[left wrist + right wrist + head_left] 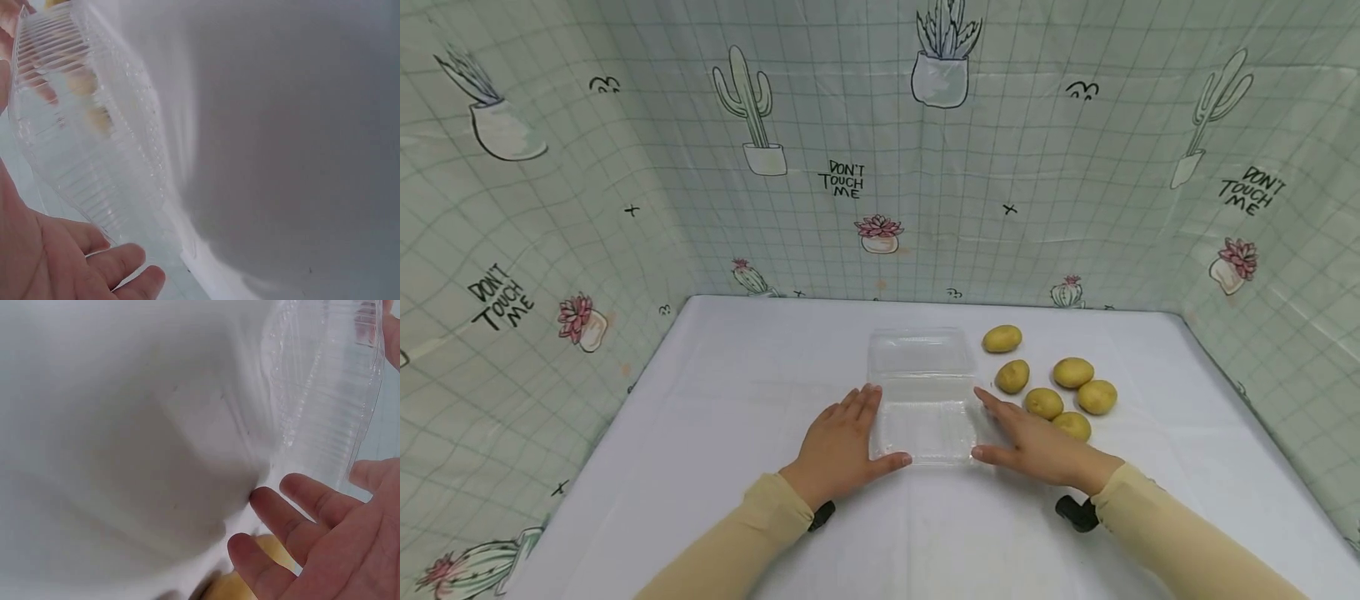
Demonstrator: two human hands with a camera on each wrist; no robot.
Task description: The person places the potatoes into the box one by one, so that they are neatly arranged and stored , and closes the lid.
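Observation:
A clear plastic clamshell box [927, 429] lies on the white table with its lid [920, 352] folded back, away from the person. Along the box's left side is the left hand [842, 442], fingers extended and thumb at the near left corner. In the left wrist view its fingers [119, 262] are right at the ribbed wall [94, 169]. The right hand [1037, 442] flanks the opposite side, thumb and forefinger apart, with the fingertips close to the box edge. Its fingers [294, 525] look relaxed in the right wrist view, and neither hand grips anything.
Several yellow potatoes [1074, 372] lie to the right of the box, one potato [1071, 427] just behind the right hand and partly covered by it. A cactus-print cloth [880, 167] hangs around the white table [760, 358] at the back and both sides.

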